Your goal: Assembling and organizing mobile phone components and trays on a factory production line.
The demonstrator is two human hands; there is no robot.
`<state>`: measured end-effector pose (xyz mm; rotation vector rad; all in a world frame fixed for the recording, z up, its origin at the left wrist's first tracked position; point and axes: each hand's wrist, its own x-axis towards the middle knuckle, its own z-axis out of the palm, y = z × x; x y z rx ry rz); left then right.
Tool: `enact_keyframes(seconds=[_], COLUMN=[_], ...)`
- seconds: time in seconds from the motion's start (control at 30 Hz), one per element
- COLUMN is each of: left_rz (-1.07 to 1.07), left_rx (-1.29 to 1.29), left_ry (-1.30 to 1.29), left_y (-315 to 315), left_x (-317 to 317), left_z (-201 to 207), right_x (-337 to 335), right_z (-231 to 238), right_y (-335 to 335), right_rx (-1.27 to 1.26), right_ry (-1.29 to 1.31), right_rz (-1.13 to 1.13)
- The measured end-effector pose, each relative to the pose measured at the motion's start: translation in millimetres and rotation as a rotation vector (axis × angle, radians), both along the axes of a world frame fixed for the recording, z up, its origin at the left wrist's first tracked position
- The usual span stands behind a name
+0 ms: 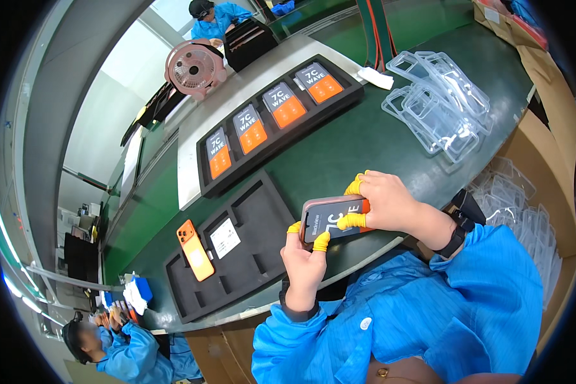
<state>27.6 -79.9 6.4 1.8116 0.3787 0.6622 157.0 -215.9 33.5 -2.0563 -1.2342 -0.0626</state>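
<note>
A smartphone with a dark and orange printed front film is held level between my two hands, over the bench's near edge. My left hand grips its left end, thumb on the front. Closed on the right end is my right hand, its thumb across the film. Yellow finger cots cover several fingertips. Left of my hands lies a black foam tray, holding an orange phone camera side up and a white label. A second black tray beyond it carries several phones with similar films.
Clear plastic cases are heaped at the right of the green bench. A cardboard box with more clear plastic stands beside me. A pink fan sits at the back. Two people in blue work at the far end and lower left.
</note>
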Motion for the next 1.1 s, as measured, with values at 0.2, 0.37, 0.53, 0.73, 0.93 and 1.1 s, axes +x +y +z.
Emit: enact_keyframes(seconds=[0.2, 0.37, 0.53, 0.73, 0.93, 1.1], left_rz=[-0.026, -0.088, 0.023, -0.063, -0.604, -0.224], left_rx=[-0.048, -0.065, 0.057, -0.018, -0.088, 0.265], left_ry=[-0.028, 0.08, 0.034, 0.163, 0.314, 0.362], left_y=[2.1, 5.5, 6.5, 16.6, -23.4, -34.2], left_x=[-1.2, -1.2, -1.4, 0.8, -7.4, 2.1], left_z=[-2.3, 10.7, -0.8, 6.0, -3.8, -9.4], right_x=[-1.5, 9.9, -11.7, -1.8, -2.3, -9.0], right_z=[1.8, -8.5, -7.6, -7.2, -48.7, -63.9], right_y=[-3.8, -4.0, -1.4, -6.0, 4.5, 12.6], right_rx=[-0.115, -0.013, 0.088, 0.133, 0.523, 0.714], right_ry=[-0.039, 0.053, -0.087, 0.104, 1.194, 1.183], right_rz=[-0.043, 0.042, -0.091, -0.024, 0.322, 0.236])
